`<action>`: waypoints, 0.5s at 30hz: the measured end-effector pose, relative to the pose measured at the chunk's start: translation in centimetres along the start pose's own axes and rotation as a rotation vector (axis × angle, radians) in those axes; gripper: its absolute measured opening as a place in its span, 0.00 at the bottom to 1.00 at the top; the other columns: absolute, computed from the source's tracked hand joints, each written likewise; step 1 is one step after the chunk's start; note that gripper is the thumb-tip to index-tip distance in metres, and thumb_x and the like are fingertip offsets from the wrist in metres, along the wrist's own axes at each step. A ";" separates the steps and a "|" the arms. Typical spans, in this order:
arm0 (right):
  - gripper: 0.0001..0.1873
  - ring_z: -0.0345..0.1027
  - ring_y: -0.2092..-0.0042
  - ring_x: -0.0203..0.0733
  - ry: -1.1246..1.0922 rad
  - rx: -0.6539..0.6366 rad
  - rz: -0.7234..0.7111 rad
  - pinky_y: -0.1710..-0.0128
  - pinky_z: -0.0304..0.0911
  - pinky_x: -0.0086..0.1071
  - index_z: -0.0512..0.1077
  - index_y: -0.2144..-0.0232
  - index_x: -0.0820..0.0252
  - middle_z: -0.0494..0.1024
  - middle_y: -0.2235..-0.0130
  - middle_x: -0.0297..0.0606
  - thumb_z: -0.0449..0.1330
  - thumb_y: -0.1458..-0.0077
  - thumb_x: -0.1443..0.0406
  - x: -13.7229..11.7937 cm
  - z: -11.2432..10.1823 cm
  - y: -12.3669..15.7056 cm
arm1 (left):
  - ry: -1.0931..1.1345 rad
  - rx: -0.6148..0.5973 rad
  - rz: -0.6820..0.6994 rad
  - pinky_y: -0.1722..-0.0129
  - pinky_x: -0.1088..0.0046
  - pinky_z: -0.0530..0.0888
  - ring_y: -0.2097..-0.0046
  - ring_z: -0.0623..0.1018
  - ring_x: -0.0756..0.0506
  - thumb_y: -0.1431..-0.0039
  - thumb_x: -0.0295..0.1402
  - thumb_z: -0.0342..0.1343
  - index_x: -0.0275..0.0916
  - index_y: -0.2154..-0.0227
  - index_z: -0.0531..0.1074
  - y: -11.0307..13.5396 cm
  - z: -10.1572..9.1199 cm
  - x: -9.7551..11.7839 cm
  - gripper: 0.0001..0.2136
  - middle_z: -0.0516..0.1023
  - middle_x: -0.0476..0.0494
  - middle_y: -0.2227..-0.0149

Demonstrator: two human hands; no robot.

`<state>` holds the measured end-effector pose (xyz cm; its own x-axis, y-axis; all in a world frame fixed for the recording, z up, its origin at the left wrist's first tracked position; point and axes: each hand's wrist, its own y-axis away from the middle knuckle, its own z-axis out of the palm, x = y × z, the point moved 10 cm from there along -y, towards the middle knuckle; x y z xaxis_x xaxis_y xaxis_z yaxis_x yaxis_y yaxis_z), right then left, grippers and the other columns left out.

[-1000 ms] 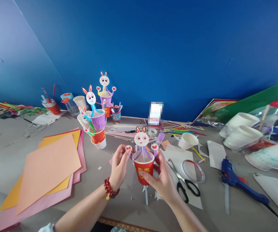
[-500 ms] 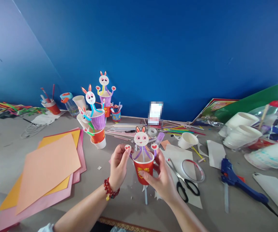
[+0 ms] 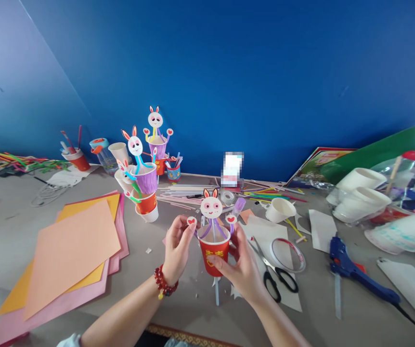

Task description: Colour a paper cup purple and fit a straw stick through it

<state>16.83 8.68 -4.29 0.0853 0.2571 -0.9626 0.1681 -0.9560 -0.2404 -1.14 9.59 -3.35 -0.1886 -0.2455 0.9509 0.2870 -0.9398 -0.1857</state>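
Note:
A red paper cup point(image 3: 210, 248) with yellow lettering is held upright above the table by my right hand point(image 3: 244, 267), its thumb across the front and its fingers around the far side. From the cup rises a white paper rabbit head point(image 3: 211, 206) with purple pipe-cleaner arms. One heart-marked paper paw point(image 3: 231, 220) stands beside my right fingers. My left hand point(image 3: 178, 248), with a red bead bracelet at the wrist, pinches the other heart paw point(image 3: 192, 221) between thumb and fingers. A pale straw point(image 3: 217, 291) sticks out below the cup.
Scissors point(image 3: 275, 272), a tape roll point(image 3: 287, 254) and a blue glue gun point(image 3: 361, 274) lie to the right. Coloured paper sheets point(image 3: 75, 250) spread on the left. Finished rabbit cups point(image 3: 144, 179) stand behind, white paper cups point(image 3: 281, 211) at the right.
The left heart paw has shifted very slightly to the right, with its heart showing more fully beside my left thumb. Otherwise both hands and the cup hold nearly the same position.

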 end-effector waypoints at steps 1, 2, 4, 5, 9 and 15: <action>0.48 0.65 0.39 0.56 -0.012 -0.003 -0.002 0.47 0.71 0.45 0.46 0.32 0.46 0.60 0.34 0.49 0.67 0.46 0.55 0.0 0.1 0.0 | -0.003 0.003 0.006 0.62 0.74 0.69 0.66 0.70 0.49 0.40 0.40 0.59 0.40 0.68 0.70 0.0 0.0 0.1 0.09 0.71 0.49 0.70; 0.48 0.65 0.39 0.56 -0.022 -0.009 -0.003 0.47 0.71 0.44 0.46 0.32 0.46 0.61 0.34 0.49 0.67 0.46 0.55 0.0 0.1 0.0 | -0.008 0.006 0.013 0.61 0.74 0.69 0.67 0.70 0.49 0.39 0.40 0.58 0.40 0.69 0.70 0.0 0.0 0.2 0.09 0.71 0.49 0.70; 0.48 0.66 0.40 0.55 -0.035 -0.016 -0.001 0.47 0.71 0.44 0.46 0.32 0.47 0.61 0.35 0.49 0.67 0.46 0.55 -0.1 0.2 0.0 | -0.021 0.010 0.029 0.61 0.74 0.69 0.68 0.69 0.50 0.39 0.39 0.58 0.40 0.69 0.70 -0.1 0.0 0.4 0.09 0.71 0.50 0.71; 0.48 0.66 0.40 0.55 -0.036 -0.018 0.002 0.47 0.71 0.44 0.45 0.31 0.47 0.62 0.35 0.49 0.67 0.46 0.55 0.0 0.3 0.0 | -0.029 0.010 0.038 0.61 0.74 0.69 0.68 0.70 0.50 0.38 0.39 0.58 0.40 0.69 0.70 -0.1 0.0 0.5 0.09 0.70 0.50 0.71; 0.48 0.66 0.40 0.55 -0.035 -0.019 0.002 0.47 0.71 0.44 0.46 0.32 0.47 0.61 0.35 0.49 0.67 0.46 0.55 0.0 0.3 0.0 | -0.041 0.012 0.068 0.61 0.74 0.69 0.66 0.71 0.49 0.38 0.38 0.57 0.40 0.68 0.71 -0.1 0.0 1.0 0.08 0.71 0.50 0.71; 0.47 0.67 0.40 0.55 -0.063 -0.027 0.006 0.46 0.71 0.44 0.46 0.32 0.46 0.60 0.34 0.49 0.67 0.45 0.57 0.2 0.4 0.0 | -0.049 0.000 0.067 0.61 0.74 0.69 0.65 0.72 0.49 0.37 0.38 0.57 0.40 0.68 0.71 -0.1 0.2 1.0 0.08 0.70 0.50 0.71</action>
<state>16.41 8.65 -4.52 0.0249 0.2415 -0.9701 0.1939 -0.9531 -0.2323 -1.19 9.45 -2.33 -0.1226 -0.2957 0.9474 0.2975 -0.9216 -0.2492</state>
